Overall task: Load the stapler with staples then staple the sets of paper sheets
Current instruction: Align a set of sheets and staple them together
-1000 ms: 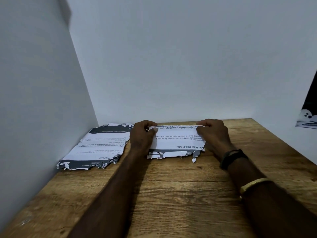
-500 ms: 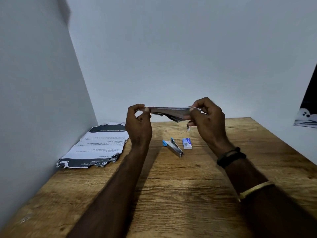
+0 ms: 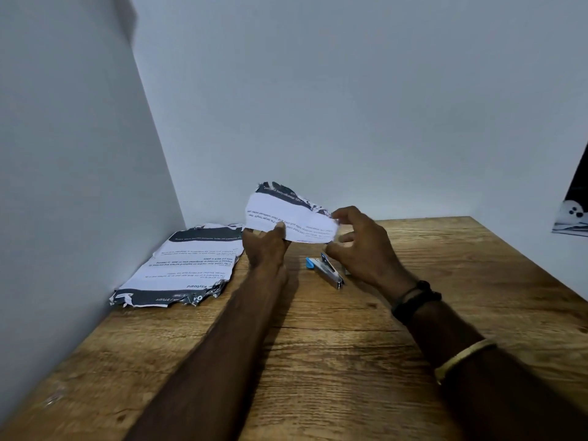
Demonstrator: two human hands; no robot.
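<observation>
My left hand (image 3: pixel 265 248) holds a torn set of printed paper sheets (image 3: pixel 288 216) up above the wooden table (image 3: pixel 334 345), tilted with its printed face toward me. My right hand (image 3: pixel 362 246) is at the set's right end, fingers spread and just off the paper's edge. Below the sheets a small metal stapler with a blue end (image 3: pixel 326 269) lies on the table. My right hand hides the staple box. A second set of torn printed sheets (image 3: pixel 187 265) lies flat at the left by the wall.
White walls close the table at the left and the back. A dark printed sheet (image 3: pixel 572 211) hangs at the right edge of view. Bare wood stretches from the stapler to the near edge.
Both hands lifted the paper set off the table, which uncovered the stapler and staple box. Now the set is tilted up in my left hand and my right hand has come off it.
</observation>
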